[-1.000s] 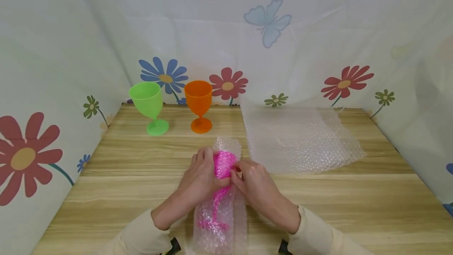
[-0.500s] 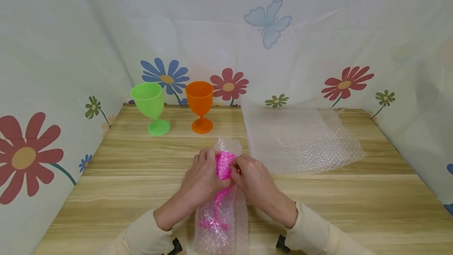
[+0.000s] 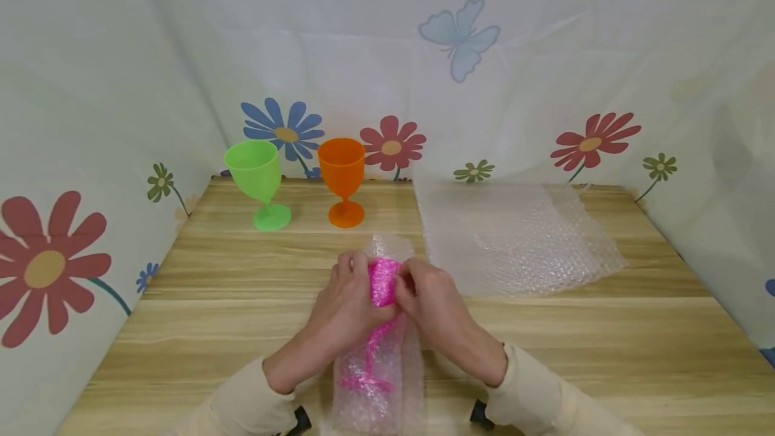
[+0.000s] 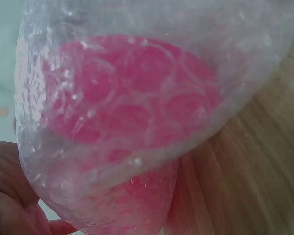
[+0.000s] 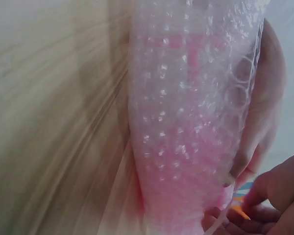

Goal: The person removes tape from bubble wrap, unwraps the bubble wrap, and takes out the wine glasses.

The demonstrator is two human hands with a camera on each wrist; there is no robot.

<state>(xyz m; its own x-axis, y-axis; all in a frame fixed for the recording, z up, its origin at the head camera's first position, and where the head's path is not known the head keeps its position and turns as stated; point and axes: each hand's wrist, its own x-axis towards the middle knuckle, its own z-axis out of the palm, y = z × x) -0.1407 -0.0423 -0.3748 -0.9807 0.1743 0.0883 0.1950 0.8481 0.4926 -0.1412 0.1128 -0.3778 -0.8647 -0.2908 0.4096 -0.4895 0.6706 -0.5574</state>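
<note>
A pink goblet (image 3: 384,284) lies on its side, rolled in clear bubble wrap (image 3: 368,414), its foot toward the person. My left hand (image 3: 344,303) grips the wrapped bowl from the left, thumb across it. On the other side my right hand (image 3: 437,303) pinches the wrap's edge beside the bowl; the right wrist view shows those fingers (image 5: 235,223) at the edge. Through the wrap, the left wrist view shows the goblet's round foot (image 4: 132,93). A flap of wrap extends along the roll's right side.
A green goblet (image 3: 257,173) and an orange goblet (image 3: 342,170) stand upright at the back left of the wooden table (image 3: 230,328). A flat sheet of bubble wrap (image 3: 514,241) lies at the back right. Flowered cloth (image 3: 339,39) hangs behind and on both sides.
My right hand has shifted slightly at the edge of the wrap, with its wrist a little further left and up. My left hand keeps its hold, and the wrapped goblet has barely moved.
</note>
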